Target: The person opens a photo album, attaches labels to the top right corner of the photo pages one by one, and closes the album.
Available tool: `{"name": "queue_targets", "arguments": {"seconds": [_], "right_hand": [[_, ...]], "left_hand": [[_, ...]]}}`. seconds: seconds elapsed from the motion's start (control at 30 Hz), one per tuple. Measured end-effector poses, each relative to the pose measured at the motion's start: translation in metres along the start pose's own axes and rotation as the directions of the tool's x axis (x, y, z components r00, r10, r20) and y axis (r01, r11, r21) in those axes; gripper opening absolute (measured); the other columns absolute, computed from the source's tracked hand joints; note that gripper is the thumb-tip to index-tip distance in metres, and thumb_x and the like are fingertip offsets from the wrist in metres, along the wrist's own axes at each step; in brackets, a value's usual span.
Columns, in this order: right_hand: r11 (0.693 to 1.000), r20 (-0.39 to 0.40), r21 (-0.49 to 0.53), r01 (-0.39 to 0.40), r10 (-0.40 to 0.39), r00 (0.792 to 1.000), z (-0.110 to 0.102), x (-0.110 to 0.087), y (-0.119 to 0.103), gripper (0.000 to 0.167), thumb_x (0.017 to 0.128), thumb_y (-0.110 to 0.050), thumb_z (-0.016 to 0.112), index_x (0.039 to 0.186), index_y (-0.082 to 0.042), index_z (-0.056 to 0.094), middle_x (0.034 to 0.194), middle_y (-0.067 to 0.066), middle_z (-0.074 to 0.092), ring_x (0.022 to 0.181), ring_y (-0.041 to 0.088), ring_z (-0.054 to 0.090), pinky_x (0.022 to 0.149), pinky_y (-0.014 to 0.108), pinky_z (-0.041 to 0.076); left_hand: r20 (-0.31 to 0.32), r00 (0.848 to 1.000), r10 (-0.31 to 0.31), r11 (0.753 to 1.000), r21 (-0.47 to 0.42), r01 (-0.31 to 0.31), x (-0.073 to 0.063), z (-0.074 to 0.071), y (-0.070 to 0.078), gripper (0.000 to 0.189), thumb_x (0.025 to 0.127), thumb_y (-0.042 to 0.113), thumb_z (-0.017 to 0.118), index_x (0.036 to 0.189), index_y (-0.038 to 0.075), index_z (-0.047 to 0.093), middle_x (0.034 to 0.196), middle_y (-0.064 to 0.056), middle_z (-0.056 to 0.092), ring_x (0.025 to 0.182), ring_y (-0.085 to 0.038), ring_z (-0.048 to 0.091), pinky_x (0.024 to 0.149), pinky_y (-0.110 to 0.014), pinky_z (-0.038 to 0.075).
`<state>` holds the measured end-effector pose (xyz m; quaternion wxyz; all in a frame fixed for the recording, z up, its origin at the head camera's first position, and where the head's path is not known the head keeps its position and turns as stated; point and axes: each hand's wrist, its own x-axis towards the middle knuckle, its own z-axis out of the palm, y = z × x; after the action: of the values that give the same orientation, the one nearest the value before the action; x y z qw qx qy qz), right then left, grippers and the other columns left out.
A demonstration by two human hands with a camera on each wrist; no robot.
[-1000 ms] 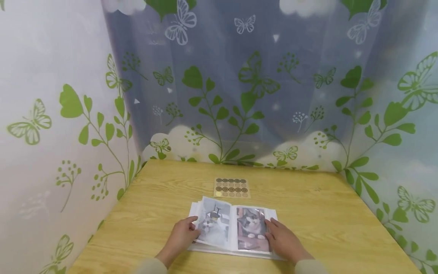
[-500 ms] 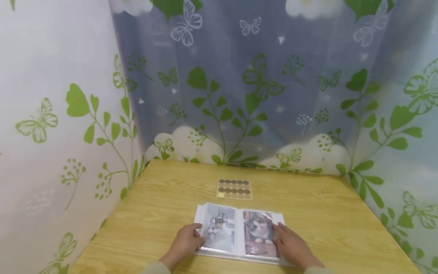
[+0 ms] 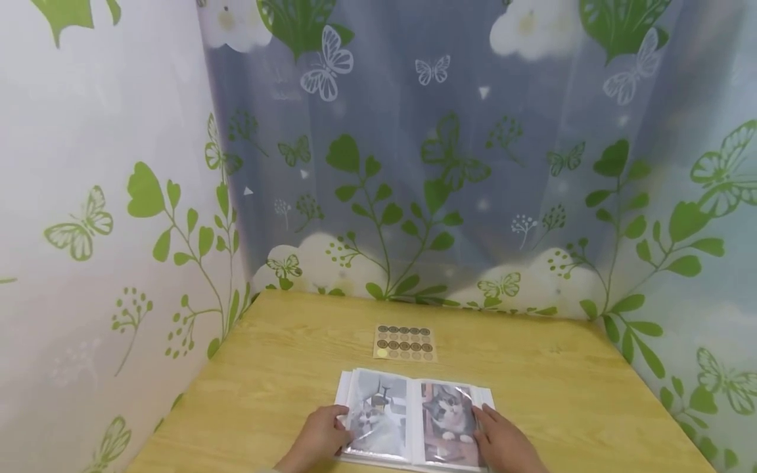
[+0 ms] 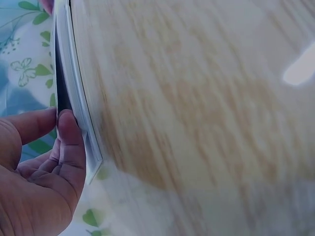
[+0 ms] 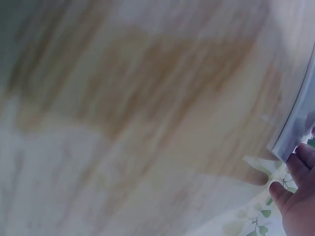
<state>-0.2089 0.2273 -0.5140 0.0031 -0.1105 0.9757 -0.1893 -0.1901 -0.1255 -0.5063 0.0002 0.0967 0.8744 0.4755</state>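
Photo album [image 3: 416, 420] (spread) | left grip [image 3: 321, 432]: pinching edge | right grip [image 3: 504, 441]: holding opposite edge

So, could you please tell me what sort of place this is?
Probably an indoor booth: leaf-printed blue-grey and white sheets line three sides of a yellow wood-grain table, with an open white photo album at its near side.

On my head view I see a wood-grain table [image 3: 550, 381] at six o'clock, bearing a sheet of dark and tan circles [image 3: 405, 339], one yellow circle [image 3: 382, 353] at its eight. A butterfly-and-leaf backdrop [image 3: 390, 112] spans nine through three.
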Motion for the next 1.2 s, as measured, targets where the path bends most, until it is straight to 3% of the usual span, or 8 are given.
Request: {"name": "queue_targets", "arguments": {"seconds": [0.17,0.4,0.53,0.9,1.2], "right_hand": [[1.0,-0.007,-0.001,-0.012,0.012,1.0,0.002,0.0019,0.002,0.042,0.095,-0.016,0.062,0.132,0.003,0.059,0.135,0.025,0.055,0.126,0.044,0.051,0.102,0.057,0.042],[1.0,-0.035,-0.023,0.01,-0.011,0.999,-0.0007,-0.0008,0.0009,0.043,0.094,-0.015,0.064,0.133,0.0,0.059,0.137,0.024,0.055,0.125,0.043,0.052,0.101,0.057,0.043],[1.0,-0.032,-0.015,0.001,-0.002,0.999,-0.0028,-0.001,-0.0002,0.042,0.095,-0.015,0.062,0.134,-0.001,0.058,0.138,0.025,0.053,0.125,0.044,0.052,0.102,0.058,0.042],[0.999,0.02,-0.009,-0.049,0.05,0.999,-0.0037,0.0005,-0.0021,0.043,0.097,-0.016,0.058,0.137,-0.002,0.056,0.142,0.025,0.05,0.128,0.047,0.047,0.105,0.069,0.03],[0.996,0.064,0.003,-0.093,0.093,0.994,-0.0033,0.0006,-0.0045,0.045,0.098,-0.017,0.056,0.14,-0.002,0.053,0.146,0.025,0.045,0.133,0.048,0.041,0.108,0.069,0.026]], "left_hand": [[-0.007,1.0,0.018,1.0,0.014,-0.018,-0.0005,-0.0008,0.0009,0.042,0.08,-0.001,0.073,0.116,-0.017,0.059,0.067,0.001,0.056,0.053,-0.009,0.052,0.049,-0.023,0.045],[-0.01,1.0,-0.009,0.999,0.047,0.009,-0.0007,-0.0012,0.0019,0.044,0.08,0.0,0.074,0.119,-0.015,0.058,0.068,0.001,0.054,0.057,-0.01,0.051,0.05,-0.023,0.043],[-0.02,1.0,0.015,0.997,0.076,-0.013,-0.0002,-0.002,0.0018,0.046,0.078,0.0,0.075,0.118,-0.015,0.059,0.067,0.002,0.055,0.058,-0.009,0.051,0.051,-0.024,0.044],[-0.007,1.0,0.024,0.994,0.106,-0.023,0.0007,-0.0033,-0.0008,0.048,0.078,0.001,0.076,0.12,-0.014,0.058,0.067,0.002,0.055,0.058,-0.009,0.051,0.053,-0.025,0.045],[-0.002,1.0,0.014,0.991,0.136,-0.014,0.0,-0.0038,-0.0018,0.05,0.077,0.002,0.077,0.121,-0.012,0.058,0.068,0.001,0.054,0.06,-0.01,0.049,0.053,-0.025,0.044]]}}
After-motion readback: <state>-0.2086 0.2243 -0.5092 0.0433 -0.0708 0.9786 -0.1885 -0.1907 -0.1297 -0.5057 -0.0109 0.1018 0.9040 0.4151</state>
